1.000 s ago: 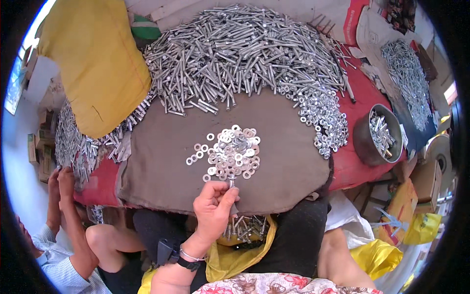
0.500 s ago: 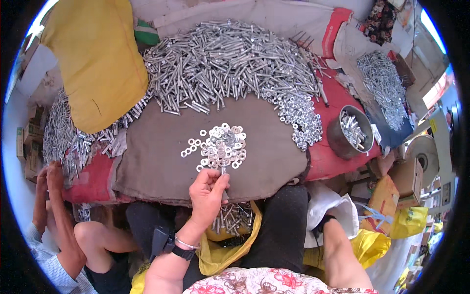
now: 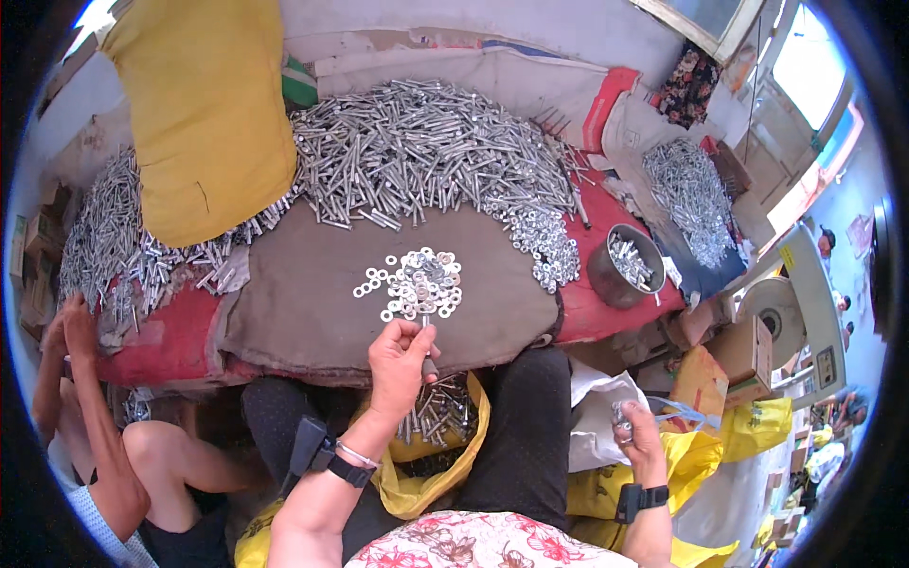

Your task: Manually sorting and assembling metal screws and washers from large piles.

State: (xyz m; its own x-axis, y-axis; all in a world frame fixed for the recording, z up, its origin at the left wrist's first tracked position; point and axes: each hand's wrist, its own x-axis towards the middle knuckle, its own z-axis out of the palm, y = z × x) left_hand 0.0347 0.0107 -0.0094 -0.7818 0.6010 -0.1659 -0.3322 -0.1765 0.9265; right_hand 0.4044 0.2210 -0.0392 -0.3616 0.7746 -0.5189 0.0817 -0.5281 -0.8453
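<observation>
Brown mat (image 3: pixel 312 284), right hand (image 3: pixel 641 439) newly visible, holding metal pieces (image 3: pixel 621 422)

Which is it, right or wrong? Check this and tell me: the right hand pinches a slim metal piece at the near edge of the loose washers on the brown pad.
Wrong hand: the head view shows the left hand pinching the slim metal piece at the near edge of the loose washers on the brown pad.

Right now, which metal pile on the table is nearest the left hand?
The flat washers on the brown mat, just past the left hand; the nut pile and bolt heap lie farther.
</observation>
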